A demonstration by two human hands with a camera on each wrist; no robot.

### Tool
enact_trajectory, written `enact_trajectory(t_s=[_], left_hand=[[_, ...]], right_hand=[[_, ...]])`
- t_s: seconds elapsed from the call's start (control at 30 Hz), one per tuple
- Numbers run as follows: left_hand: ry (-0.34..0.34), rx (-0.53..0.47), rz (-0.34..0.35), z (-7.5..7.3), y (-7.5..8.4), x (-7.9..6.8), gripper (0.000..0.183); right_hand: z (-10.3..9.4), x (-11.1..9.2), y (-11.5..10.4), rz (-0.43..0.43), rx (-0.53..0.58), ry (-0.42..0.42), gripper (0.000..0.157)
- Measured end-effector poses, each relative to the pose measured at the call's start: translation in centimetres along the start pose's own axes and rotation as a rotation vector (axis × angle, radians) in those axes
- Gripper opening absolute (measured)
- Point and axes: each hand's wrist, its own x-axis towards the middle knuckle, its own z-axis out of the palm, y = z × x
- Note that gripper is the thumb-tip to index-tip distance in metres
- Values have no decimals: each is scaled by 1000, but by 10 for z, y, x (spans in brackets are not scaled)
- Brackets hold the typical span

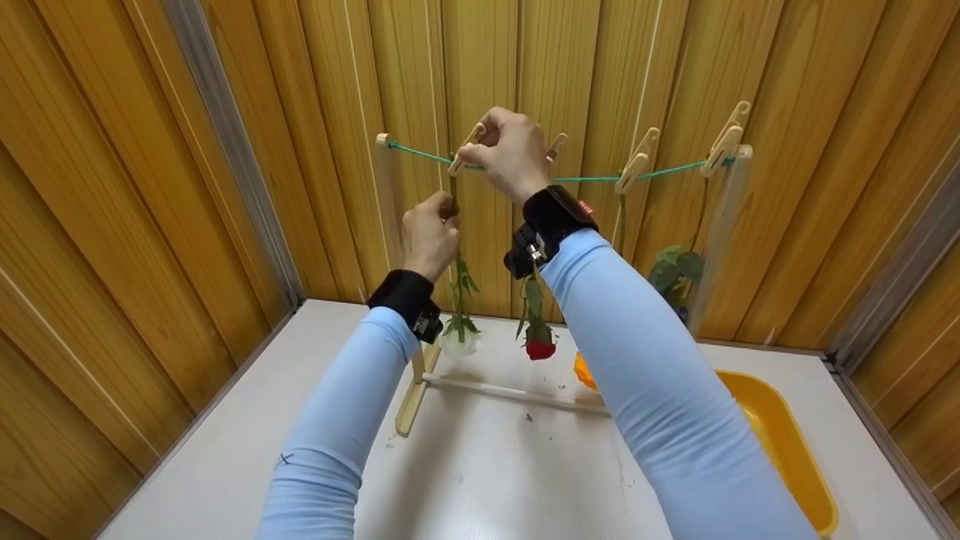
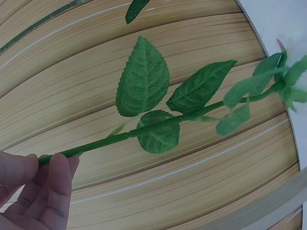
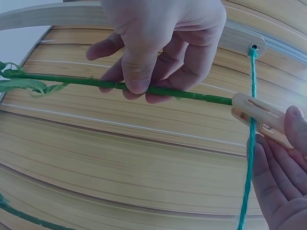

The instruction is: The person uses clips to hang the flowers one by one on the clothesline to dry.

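Observation:
A white rose [image 1: 460,343] hangs head down at the left of a green cord [image 1: 420,153]. My left hand [image 1: 430,236] pinches its green stem [image 2: 103,141] below the cord, between thumb and fingers. Higher up, my right hand [image 1: 516,154] holds a light wooden clothespin [image 3: 259,117] by its rear end. In the right wrist view the clothespin's front sits at the stem's end, and the cord passes through its jaws. Green leaves [image 2: 144,79] stand along the stem. The bloom is pale and blurred at the left wrist view's edge.
Right of it hang a red rose [image 1: 540,346] and an orange flower [image 1: 585,371], partly behind my right arm. More clothespins [image 1: 634,169] grip the cord. A wooden rack [image 1: 410,397] carries the cord. At the right lies a yellow basin [image 1: 806,480] on the white table.

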Motion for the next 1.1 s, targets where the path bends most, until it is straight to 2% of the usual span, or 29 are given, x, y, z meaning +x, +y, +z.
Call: enact_trajectory(t_s=[0.17,0.43,0.8,1.1], left_hand=[[-3,18,14,0,1,1,14],[-18,24,42,3,0,1,12],[15,19,41,2,-9,3,12],[-18,15,53,8,-7,1,12]], right_hand=[[-1,1,0,1,4,-25,19],[-5,2,0,12,-53,-79,18],[-7,2,-5,-14,-54,-170,25],[-20,-5,-3,-38,-87,-194,35]])
